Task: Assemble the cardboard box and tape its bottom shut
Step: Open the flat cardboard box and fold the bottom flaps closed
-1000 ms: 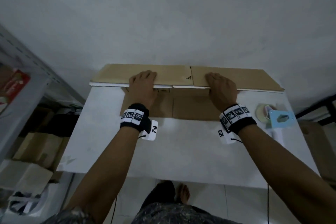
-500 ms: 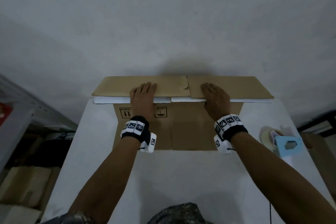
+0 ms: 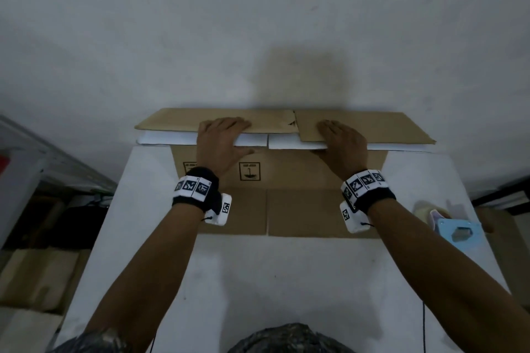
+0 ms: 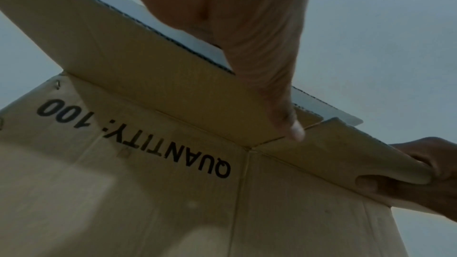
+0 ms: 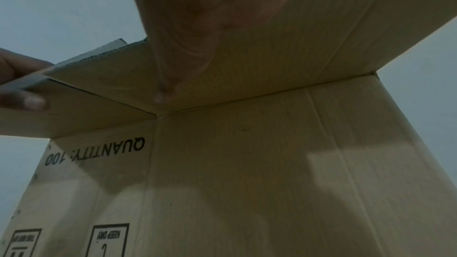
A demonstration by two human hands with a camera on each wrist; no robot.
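Observation:
A flattened brown cardboard box (image 3: 301, 180) lies on the white table (image 3: 286, 281), its far flaps folded up and showing white undersides. My left hand (image 3: 220, 140) grips the left far flap, fingers on top and thumb (image 4: 272, 65) beneath. Over the right far flap, my right hand (image 3: 341, 143) holds the same way, its thumb (image 5: 188, 36) under the edge. The printed panel (image 4: 173, 192) reads "QUANTITY: 100". A blue tape dispenser (image 3: 456, 226) with a tape roll (image 3: 424, 209) sits at the table's right edge.
A plain wall (image 3: 258, 23) rises right behind the table. A metal shelf (image 3: 34, 152) and stacked cardboard boxes (image 3: 37, 275) stand on the floor to the left. The near half of the table is bare white surface.
Both hands keep their hold on the far flaps. The flaps have lifted, and more of the printed panel and the white undersides shows beneath them.

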